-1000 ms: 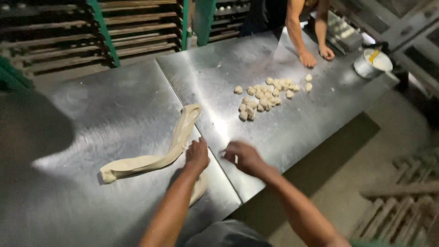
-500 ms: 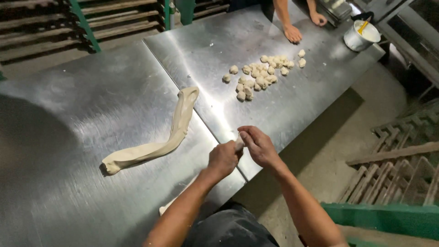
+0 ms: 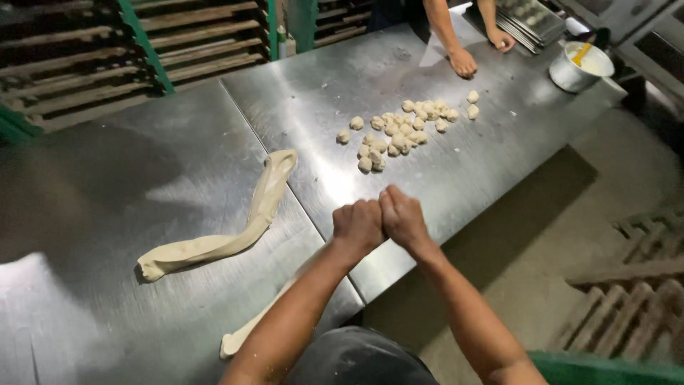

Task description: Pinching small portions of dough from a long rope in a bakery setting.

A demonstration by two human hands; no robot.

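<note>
Grip: both fists closed and pressed knuckle to knuckle over the near table edge; left hand and right hand touch each other. I cannot tell what sits between the fingers; any dough there is hidden.
Head view, held item: I judge a small pinch of dough is enclosed, but this is not visible.
Head view, dough rope: long dough strip lies on the steel table, left of my hands and apart from them, curving from a folded upper end to a blunt lower end.
Head view, second strand: a thinner dough tail runs under my left forearm toward the near edge.
Head view, portions: pile of small dough pieces lies beyond my hands, well apart.
Handling judgement: dough looks soft, limp and light; it should stretch and sag if lifted by one end, and may stick to bare skin.
Hold point judgement: I would take the strip near an end, supporting the middle.
Head view, far side: another person's hands rest on the table, near a metal pot and stacked trays.
</note>
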